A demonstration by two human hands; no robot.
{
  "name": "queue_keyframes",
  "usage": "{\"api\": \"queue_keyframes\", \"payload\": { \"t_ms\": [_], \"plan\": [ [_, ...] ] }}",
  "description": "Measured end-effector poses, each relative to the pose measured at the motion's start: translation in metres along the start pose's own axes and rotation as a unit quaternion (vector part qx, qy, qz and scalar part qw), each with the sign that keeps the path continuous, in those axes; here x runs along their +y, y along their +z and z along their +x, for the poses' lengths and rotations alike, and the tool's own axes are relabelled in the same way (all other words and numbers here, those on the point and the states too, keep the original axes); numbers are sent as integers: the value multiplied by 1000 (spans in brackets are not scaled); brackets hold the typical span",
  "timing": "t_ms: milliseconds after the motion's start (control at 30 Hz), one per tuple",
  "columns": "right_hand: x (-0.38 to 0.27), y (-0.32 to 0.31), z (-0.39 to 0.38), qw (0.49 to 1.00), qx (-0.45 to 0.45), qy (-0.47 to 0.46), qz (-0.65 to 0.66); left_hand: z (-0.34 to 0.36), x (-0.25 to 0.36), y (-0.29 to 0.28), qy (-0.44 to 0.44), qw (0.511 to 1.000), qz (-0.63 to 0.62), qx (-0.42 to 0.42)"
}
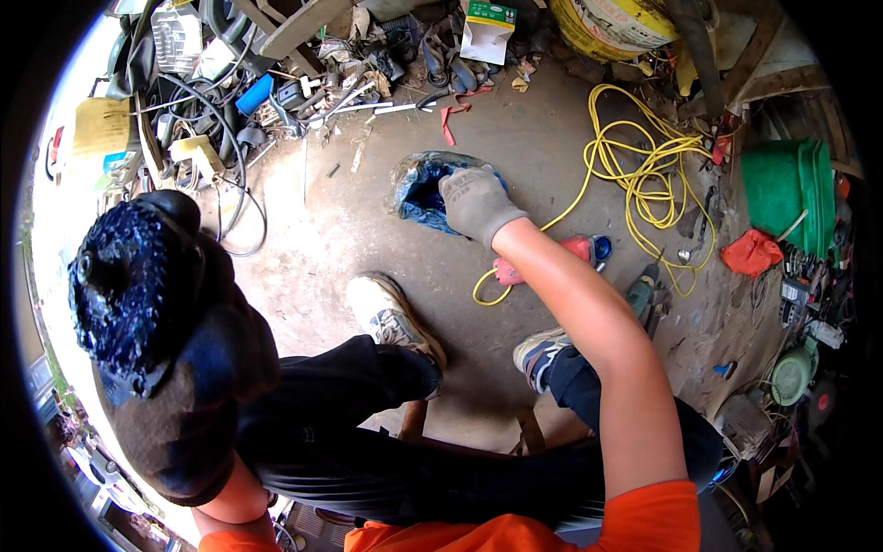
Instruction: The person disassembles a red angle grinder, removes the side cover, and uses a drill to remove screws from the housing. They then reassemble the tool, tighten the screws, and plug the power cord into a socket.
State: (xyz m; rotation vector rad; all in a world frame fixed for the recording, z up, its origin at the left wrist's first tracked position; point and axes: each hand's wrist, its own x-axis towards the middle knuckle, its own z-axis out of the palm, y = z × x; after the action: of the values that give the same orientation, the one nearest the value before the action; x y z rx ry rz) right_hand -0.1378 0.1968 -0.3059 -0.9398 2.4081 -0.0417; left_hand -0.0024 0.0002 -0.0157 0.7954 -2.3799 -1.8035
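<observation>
My left hand, in a dark work glove stained with blue-black grease, is raised close at the left. Its fingers are closed around a toothed gear thickly coated in dark blue grease, with a hub in its middle. My right hand, in a grey glove, reaches down to an open clear plastic bag on the floor. Dark blue grease fills the bag. The fingers curl in at the bag's mouth; their tips and anything in them are hidden.
A red power tool lies under my right forearm, near a coiled yellow cord. A green-grey power tool is beside it. Scrap parts line the back; a yellow bucket and green bin stand right. My shoes flank the middle.
</observation>
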Motion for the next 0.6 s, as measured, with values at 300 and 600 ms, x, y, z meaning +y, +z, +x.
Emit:
{"api": "queue_keyframes", "payload": {
  "t_ms": [300, 600],
  "plan": [
    [2, 4, 12, 989, 7, 85, 122, -1, 8, 1, -61, 996, -57, -40],
    [6, 25, 8, 942, 90, 218, 239, -3, 2, 4, -22, 999, -21, -34]
  ]
}}
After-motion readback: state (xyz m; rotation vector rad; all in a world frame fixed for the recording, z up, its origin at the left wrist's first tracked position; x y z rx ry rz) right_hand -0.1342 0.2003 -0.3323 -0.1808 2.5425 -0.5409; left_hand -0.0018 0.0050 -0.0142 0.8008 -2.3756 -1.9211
